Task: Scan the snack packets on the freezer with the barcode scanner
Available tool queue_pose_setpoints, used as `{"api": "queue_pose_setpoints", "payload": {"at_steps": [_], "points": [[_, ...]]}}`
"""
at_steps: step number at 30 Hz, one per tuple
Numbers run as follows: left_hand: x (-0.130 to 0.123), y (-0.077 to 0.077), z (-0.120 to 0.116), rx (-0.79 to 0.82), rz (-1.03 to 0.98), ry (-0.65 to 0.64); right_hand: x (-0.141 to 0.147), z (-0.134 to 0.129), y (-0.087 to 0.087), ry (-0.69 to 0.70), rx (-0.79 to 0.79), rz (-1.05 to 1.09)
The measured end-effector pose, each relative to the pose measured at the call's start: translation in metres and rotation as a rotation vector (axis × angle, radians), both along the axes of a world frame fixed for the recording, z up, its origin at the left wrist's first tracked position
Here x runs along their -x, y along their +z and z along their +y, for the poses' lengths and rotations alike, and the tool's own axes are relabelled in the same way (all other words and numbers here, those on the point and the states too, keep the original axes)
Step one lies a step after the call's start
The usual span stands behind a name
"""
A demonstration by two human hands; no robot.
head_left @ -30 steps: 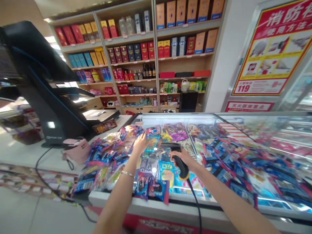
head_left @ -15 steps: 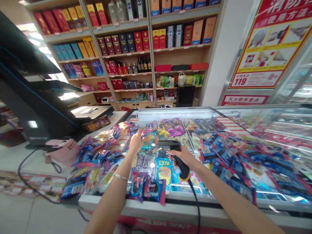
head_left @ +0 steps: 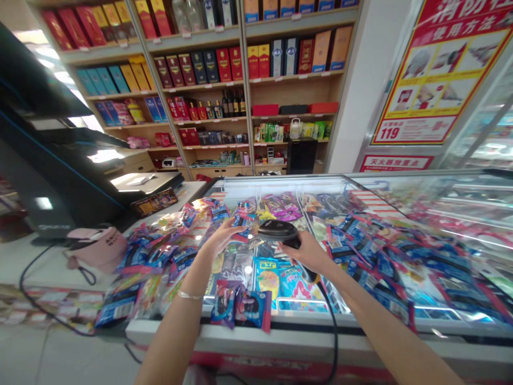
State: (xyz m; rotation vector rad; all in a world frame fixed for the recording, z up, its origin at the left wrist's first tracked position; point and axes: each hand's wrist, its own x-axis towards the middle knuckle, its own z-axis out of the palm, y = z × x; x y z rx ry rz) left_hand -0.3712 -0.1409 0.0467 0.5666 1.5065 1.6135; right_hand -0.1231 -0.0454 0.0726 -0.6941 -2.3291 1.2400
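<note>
My right hand (head_left: 308, 252) is wrapped round the handle of a black barcode scanner (head_left: 276, 229). Its head points left, over the glass lid, and a black cable hangs from the grip. Facing it, my left hand (head_left: 220, 236) pinches a small blue snack packet (head_left: 242, 226) between thumb and fingers; the packet is partly hidden by the fingers. Two blue and purple snack packets (head_left: 240, 306) lie at the front edge of the freezer, below both hands. A pile of similar blue packets (head_left: 158, 248) lies left of my left hand.
A glass-topped freezer (head_left: 188, 338) stretches before me, with ice-cream packs under the glass. More packets (head_left: 377, 248) are heaped on its right. A pink pouch (head_left: 98, 247) and a black till screen (head_left: 52, 176) stand at left. Shelves of boxes (head_left: 202, 67) stand behind.
The scanner's head has tilted, showing more of its top, and my right hand has turned with it. My left hand has lowered slightly, its fingers now pointing towards the scanner. The view has shifted a little.
</note>
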Motion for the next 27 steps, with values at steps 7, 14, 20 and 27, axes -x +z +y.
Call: {"api": "queue_pose_setpoints", "payload": {"at_steps": [7,14,20,27], "points": [[0.0024,-0.002,0.0028,-0.058,-0.008,-0.051,0.0017,0.0035,-0.0032,0.058,-0.019,-0.013],[0.0025,-0.0021,0.005,-0.101,-0.083,-0.021,0.0011,0.0037,-0.0037,0.078,0.047,0.006],[0.0059,-0.0061,0.0061,-0.105,-0.089,-0.045,0.0006,0.0065,-0.0073,0.08,0.056,0.019],[0.0055,-0.0045,0.007,-0.117,-0.063,-0.049,0.0056,0.0083,-0.0083,0.07,0.121,0.027]]}}
